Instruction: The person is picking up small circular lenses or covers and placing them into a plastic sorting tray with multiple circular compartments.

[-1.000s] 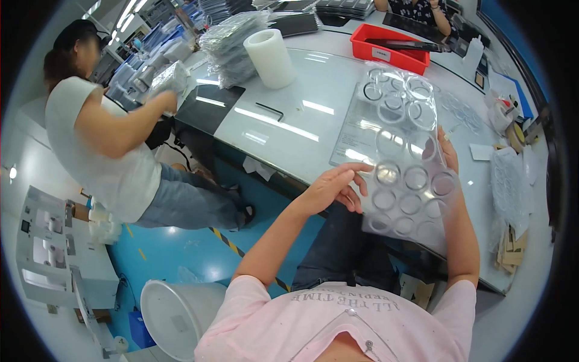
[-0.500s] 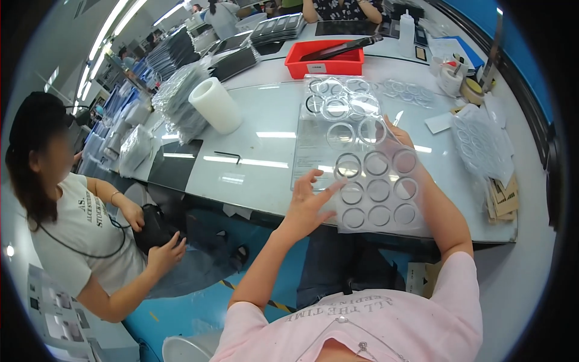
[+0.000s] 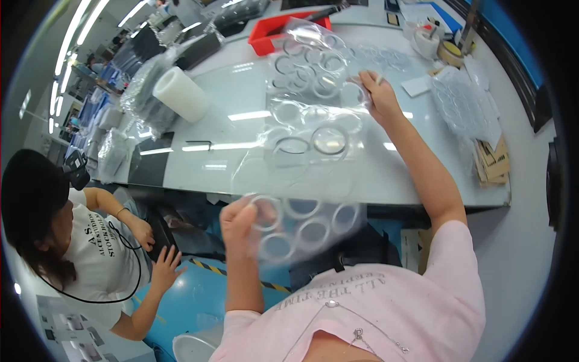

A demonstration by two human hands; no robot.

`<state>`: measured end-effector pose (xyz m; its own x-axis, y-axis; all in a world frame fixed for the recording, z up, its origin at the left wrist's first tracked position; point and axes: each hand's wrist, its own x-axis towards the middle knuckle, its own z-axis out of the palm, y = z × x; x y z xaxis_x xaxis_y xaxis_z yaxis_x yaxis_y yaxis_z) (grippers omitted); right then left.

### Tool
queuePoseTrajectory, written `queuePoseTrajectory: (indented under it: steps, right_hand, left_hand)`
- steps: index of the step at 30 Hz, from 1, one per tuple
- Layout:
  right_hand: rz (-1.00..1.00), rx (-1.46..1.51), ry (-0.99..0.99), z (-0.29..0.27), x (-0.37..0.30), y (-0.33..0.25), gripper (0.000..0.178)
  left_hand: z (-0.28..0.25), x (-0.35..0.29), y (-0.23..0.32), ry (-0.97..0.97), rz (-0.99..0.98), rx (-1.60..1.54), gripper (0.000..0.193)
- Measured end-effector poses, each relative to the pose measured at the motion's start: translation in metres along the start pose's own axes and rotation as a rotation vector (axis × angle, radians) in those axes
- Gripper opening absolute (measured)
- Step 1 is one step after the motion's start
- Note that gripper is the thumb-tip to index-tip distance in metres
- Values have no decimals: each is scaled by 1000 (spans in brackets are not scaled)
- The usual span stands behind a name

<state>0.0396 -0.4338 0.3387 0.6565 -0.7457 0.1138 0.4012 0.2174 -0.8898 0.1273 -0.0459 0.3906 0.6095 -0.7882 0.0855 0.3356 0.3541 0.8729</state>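
Observation:
A clear plastic sheet (image 3: pixel 310 232) with rows of round rings hangs slantwise between my two hands. Its lower end reaches past the table's front edge and is smeared by motion. My left hand (image 3: pixel 238 223) is closed on the sheet's left edge, low down. Farther off, my right hand (image 3: pixel 381 99) pinches the right edge of the film near its upper part. Behind the held film, more clear film with rings (image 3: pixel 310 63) shows over the table; where one ends and the other begins, I cannot tell.
On the glass-topped table (image 3: pixel 223 163) are a white roll (image 3: pixel 180 95), a black hex key (image 3: pixel 199 145) and a red bin (image 3: pixel 259 39). Ring-patterned plastic (image 3: pixel 458 99) and brown cards (image 3: pixel 491 163) lie at right. A co-worker (image 3: pixel 108 253) sits close on my left, holding a black object.
My left hand has moved down and left and closed on the sheet's edge. The sheet has swung toward me and left. My right hand now shows closed at its edge. The whole view has shifted.

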Motion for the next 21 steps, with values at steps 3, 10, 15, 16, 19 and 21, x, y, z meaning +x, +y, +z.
queuePoseTrajectory:
  steps: [3, 10, 15, 16, 19, 21]
  right_hand:
    - [20, -90, 16, -2, 12, 15, 24]
    - [-49, -338, 13, 20, 14, 33, 24]
    - [-106, -557, 20, 22, 35, 43, 28]
    - [-140, -659, 50, 13, 38, 46, 30]
    - [-221, -743, 91, 3, 44, 59, 35]
    - [-224, -704, 85, 3, 40, 62, 28]
  left_hand:
    - [-43, -27, 0, -112, -66, -221, 20]
    - [-120, -30, -38, -147, -658, 220, 29]
    - [-131, -25, -48, -190, -603, 143, 16]
    - [-119, -20, -50, -128, -543, 208, 13]
    - [-102, -15, -54, -19, -376, 329, 43]
    - [-94, -15, -58, -17, -238, 387, 55]
